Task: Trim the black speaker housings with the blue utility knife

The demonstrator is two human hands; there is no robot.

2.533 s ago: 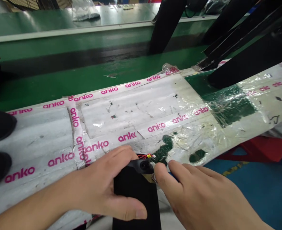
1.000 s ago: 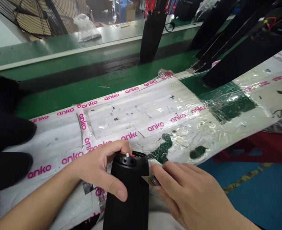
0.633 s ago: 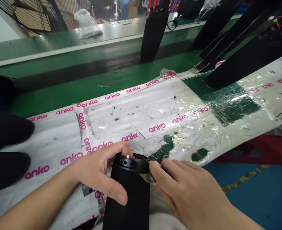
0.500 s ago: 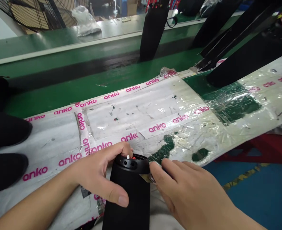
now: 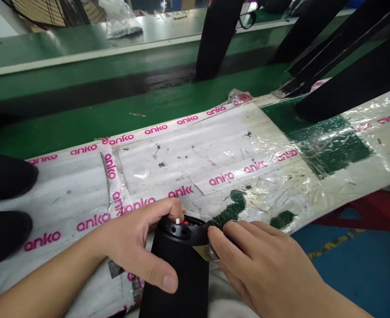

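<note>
Head view: black tube (image 5: pixel 188 274) lies at the sheeted bench (image 5: pixel 188 150)'s near edge, long axis toward the wearer; left hand (image 5: pixel 143 249)'s grip wraps its upper end; right hand (image 5: pixel 263 263), pinching a blade-like tool (image 5: pixel 201 253), is immediately right.

From my end I counted one left hand (image 5: pixel 137 247) and one right hand (image 5: pixel 264 260), so two total. Just one black tube (image 5: pixel 176 278) bottom center, with one white plug (image 5: pixel 177 221) up at its rim and one blade-like piece (image 5: pixel 200 252) beside it. Left edge had two rounded black ends (image 5: pixel 7 176), upper right at least four long black pieces (image 5: pixel 218 39). One plastic bag (image 5: pixel 121 20) and one fan (image 5: pixel 54 9) sat upper left, lol.
</note>
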